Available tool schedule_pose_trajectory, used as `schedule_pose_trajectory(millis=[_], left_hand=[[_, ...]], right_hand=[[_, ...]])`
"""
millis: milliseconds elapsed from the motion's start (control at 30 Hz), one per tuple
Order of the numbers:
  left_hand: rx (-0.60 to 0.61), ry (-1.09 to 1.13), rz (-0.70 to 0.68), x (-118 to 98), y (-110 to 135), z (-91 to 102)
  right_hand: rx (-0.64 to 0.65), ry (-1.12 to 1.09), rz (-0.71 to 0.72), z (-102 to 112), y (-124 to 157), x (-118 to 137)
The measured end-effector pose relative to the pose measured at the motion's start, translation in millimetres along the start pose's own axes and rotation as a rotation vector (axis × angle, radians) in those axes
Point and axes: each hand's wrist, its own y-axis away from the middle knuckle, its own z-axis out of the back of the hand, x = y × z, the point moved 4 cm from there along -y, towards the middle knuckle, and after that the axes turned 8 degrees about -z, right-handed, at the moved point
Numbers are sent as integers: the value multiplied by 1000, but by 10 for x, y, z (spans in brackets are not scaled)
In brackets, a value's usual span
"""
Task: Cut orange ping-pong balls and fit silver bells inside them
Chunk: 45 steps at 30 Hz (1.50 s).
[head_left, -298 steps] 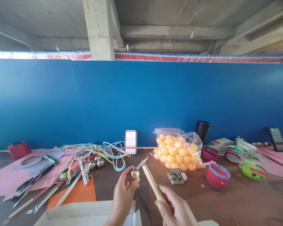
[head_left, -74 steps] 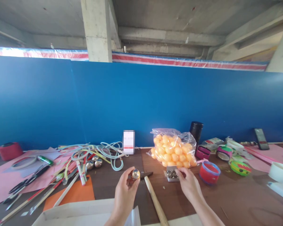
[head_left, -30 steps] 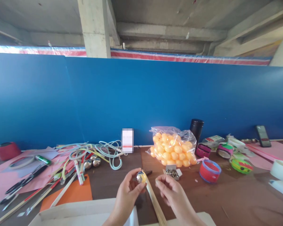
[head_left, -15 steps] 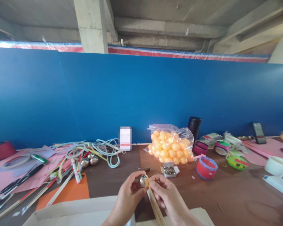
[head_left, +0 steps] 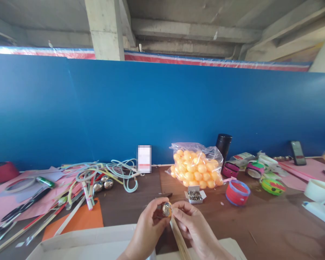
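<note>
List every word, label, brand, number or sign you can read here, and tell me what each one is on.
No text can be read for certain.
White upright rectangle with a red band: pixelated, unreadable.
Dark phone-like device at far right: anything on its screen is too small.
Clear packet with a red-and-white label: too blurred.
Small open box of metal pieces: no legible print.

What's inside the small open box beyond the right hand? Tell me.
Small shiny metal pieces lie heaped in the open box. Only the upper ones show; whatever lies beneath them, and the box's floor, is covered.
</note>
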Motion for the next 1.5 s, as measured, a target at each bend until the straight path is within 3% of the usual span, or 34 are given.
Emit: schedule_pose_trajectory(millis=[1033,1500], left_hand=[[-50,-144,-98,7,9,4],[-17,-189,-117,-44,10,-5]], right_hand=[[7,39,3,-4,-10,25],[28,38,-1,-3,10,52]])
